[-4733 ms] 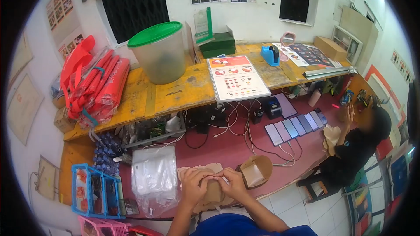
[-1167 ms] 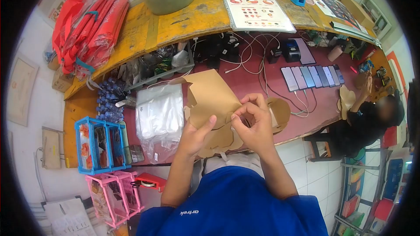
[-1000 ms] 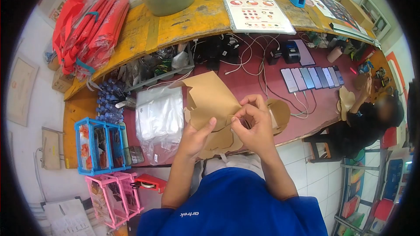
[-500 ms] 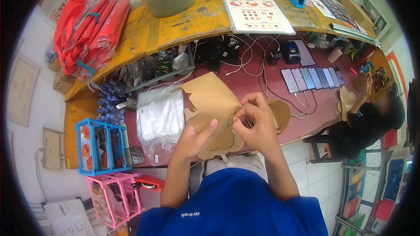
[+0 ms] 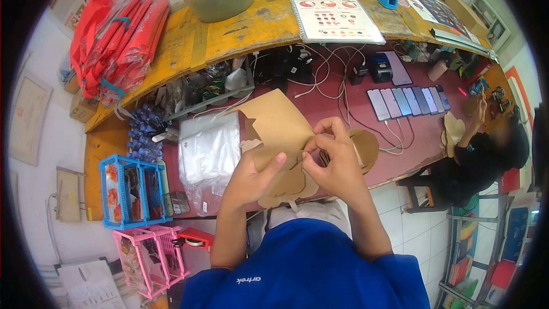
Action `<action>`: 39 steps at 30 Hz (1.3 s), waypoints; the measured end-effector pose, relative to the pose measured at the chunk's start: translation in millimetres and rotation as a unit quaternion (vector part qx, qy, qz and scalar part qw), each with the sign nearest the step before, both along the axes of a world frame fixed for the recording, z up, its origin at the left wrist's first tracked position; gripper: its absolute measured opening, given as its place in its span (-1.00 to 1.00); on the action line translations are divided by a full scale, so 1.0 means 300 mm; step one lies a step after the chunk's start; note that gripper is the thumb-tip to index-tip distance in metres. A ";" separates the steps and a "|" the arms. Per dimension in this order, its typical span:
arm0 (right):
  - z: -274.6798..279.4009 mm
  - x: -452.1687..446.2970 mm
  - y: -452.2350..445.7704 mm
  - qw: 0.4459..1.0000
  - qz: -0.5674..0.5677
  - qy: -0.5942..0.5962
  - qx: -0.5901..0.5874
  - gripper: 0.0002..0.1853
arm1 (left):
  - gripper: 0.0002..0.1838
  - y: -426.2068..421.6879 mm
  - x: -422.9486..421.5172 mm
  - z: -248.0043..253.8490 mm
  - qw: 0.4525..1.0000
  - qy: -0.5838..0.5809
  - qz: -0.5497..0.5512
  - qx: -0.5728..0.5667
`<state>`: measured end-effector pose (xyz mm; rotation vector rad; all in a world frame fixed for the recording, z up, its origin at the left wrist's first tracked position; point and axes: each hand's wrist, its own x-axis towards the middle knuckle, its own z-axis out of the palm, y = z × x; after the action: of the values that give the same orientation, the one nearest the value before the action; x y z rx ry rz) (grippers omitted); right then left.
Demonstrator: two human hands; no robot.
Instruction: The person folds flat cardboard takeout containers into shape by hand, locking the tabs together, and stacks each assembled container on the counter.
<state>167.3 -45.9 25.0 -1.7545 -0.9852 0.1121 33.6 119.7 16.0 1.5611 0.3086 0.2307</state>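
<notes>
A brown kraft cardboard blank (image 5: 274, 117) with cut flaps is held up over the table, tilted between my hands. My left hand (image 5: 254, 177) grips its lower left part, thumb on the near face and the other fingers hidden behind. At the right edge, my right hand (image 5: 337, 166) pinches a corner or flap between thumb and fingertips; the exact fold is hidden by the fingers. More cut cardboard blanks (image 5: 289, 187) lie beneath, by the table's front edge. Beyond my right hand sits a stack of brown cardboard pieces (image 5: 365, 147).
Clear plastic bags (image 5: 209, 151) lie left of my hands, near a blue basket (image 5: 134, 191) and a pink basket (image 5: 151, 257). Phones in a row (image 5: 405, 104) and cables lie back right. Above runs a yellow shelf (image 5: 229, 37). Another person (image 5: 489, 154) sits at right, holding cardboard.
The cardboard blank has tilted slightly, its upper corner shifting up and left. My right fingertips have moved a little along its edge; my left hand stays nearly in place.
</notes>
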 end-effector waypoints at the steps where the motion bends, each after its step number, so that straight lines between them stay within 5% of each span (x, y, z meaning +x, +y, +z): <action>1: 0.002 -0.001 -0.002 1.000 0.005 0.016 -0.012 -0.88 | -0.66 0.000 0.001 0.005 1.000 0.000 -0.001 0.000; 13: -0.004 -0.034 -0.006 0.998 -0.029 -0.035 -0.040 -0.88 | -0.71 -0.026 0.014 0.027 0.993 -0.011 0.005 0.117; 16: -0.006 -0.007 -0.001 0.998 -0.029 0.049 0.029 -0.87 | -0.71 -0.023 0.018 -0.004 0.995 -0.004 0.029 0.094; 18: -0.011 -0.019 0.012 0.994 -0.031 0.081 0.067 -0.87 | -0.69 -0.022 0.022 -0.026 0.993 -0.065 0.077 -0.054; 26: -0.017 -0.011 -0.001 0.990 -0.008 0.135 0.050 -0.90 | -0.67 0.002 -0.004 -0.020 0.996 -0.063 0.050 -0.035; 30: -0.020 -0.006 0.001 0.999 -0.031 0.031 0.010 -0.91 | -0.66 0.007 -0.015 0.015 0.995 -0.007 -0.009 0.099; 39: -0.017 -0.025 0.022 0.995 -0.076 -0.039 0.041 -0.91 | -0.61 -0.005 0.011 0.001 0.998 -0.036 -0.011 0.050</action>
<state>159.9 -39.4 19.9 -1.7623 -0.8948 -0.0933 36.8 118.2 16.2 1.6494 0.2264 0.2888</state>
